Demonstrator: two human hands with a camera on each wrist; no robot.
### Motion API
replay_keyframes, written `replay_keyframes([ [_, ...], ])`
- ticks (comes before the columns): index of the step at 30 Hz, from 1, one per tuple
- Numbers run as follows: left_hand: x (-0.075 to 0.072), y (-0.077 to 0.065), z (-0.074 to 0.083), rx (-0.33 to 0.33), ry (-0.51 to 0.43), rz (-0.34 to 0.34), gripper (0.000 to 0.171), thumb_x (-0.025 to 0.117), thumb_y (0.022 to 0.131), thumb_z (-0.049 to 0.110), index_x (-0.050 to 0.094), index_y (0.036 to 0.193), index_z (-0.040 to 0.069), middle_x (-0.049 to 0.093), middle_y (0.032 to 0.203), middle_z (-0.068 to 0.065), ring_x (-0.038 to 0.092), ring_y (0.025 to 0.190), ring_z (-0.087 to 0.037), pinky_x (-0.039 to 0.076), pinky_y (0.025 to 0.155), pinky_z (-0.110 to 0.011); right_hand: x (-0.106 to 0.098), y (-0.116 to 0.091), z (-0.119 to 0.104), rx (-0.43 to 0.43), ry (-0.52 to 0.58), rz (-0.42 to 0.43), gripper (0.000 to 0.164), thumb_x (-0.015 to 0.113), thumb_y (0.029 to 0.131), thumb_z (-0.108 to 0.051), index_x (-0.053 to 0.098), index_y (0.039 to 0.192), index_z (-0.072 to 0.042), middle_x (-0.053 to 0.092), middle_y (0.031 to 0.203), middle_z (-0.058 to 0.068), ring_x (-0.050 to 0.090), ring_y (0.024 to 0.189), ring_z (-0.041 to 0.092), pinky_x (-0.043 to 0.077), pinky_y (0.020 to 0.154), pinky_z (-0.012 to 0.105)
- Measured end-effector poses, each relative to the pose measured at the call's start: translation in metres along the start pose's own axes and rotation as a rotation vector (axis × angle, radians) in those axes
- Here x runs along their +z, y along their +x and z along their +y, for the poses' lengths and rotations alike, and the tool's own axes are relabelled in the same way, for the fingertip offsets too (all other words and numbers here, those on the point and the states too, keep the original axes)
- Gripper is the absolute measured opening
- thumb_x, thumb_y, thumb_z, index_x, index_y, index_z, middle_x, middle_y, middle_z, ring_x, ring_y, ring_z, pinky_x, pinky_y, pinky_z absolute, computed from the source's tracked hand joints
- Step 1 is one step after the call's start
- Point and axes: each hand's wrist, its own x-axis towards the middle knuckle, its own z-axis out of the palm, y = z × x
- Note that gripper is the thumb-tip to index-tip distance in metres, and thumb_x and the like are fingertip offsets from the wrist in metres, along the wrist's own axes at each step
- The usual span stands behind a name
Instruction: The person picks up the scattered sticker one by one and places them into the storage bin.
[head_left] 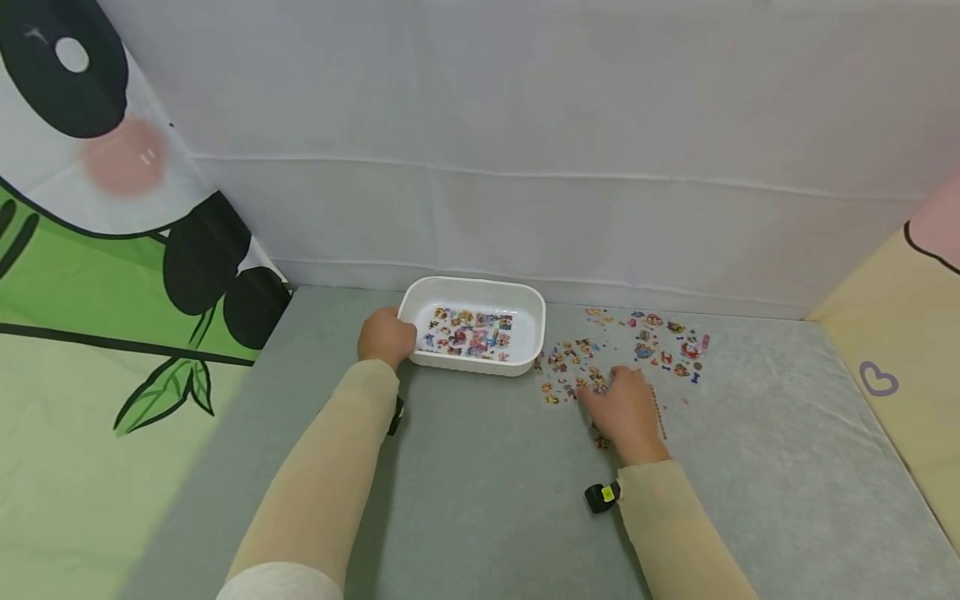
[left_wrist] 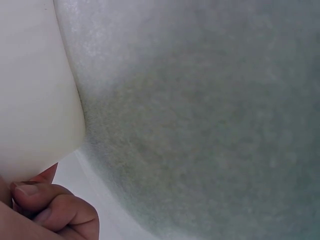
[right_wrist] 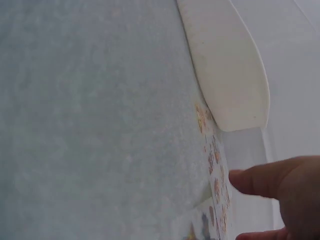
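Two sleeves (head_left: 326,467); left grip (head_left: 387,336) holds one tray (head_left: 472,292) (right grip (head_left: 624,414) over stickers (head_left: 557,362)).

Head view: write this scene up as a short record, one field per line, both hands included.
Container: white plastic tray, upright, near the back edge of the grey surface
Contents: multicoloured stickers lying on its floor
Left hand: the left hand grips the tray's left end
Right hand: the right hand is at the sticker sheets right of the tray; contact unclear
Wrist gear: black device with a yellow mark, right wrist
Backdrop: creased white cloth
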Motion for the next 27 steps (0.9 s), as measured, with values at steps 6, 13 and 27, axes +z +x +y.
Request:
replay_keyframes([
  [6,0.0,0.001,0.0,-0.012,0.0,0.001,0.046,0.052,0.098,0.013,0.059,0.141,0.0,0.067,0.128,-0.019,0.062,0.11,-0.033,0.051,0.096,-0.051,0.002,0.006,0.001,0.011,-0.055,-0.012,0.07,0.069,0.096,-0.036,0.049,0.14,0.015,0.047,0.14,0.04,0.046,0.128,0.056,0.039,0.105,0.064],
  [13,0.001,0.002,0.0,-0.012,0.004,0.001,0.045,0.052,0.098,0.013,0.059,0.141,-0.001,0.067,0.127,-0.019,0.062,0.109,-0.033,0.052,0.095,-0.051,0.003,0.011,0.0,0.052,-0.089,-0.027,0.065,0.071,0.096,-0.033,0.052,0.137,0.013,0.051,0.134,0.038,0.052,0.12,0.052,0.045,0.098,0.062],
  [27,0.003,0.006,-0.003,-0.008,-0.002,0.002,0.046,0.052,0.098,0.013,0.06,0.141,0.0,0.067,0.128,-0.019,0.062,0.111,-0.034,0.051,0.096,-0.052,0.0,0.012,-0.006,0.094,-0.079,-0.047,0.055,0.074,0.095,-0.029,0.057,0.132,0.008,0.063,0.124,0.03,0.063,0.107,0.047,0.052,0.086,0.058],
])
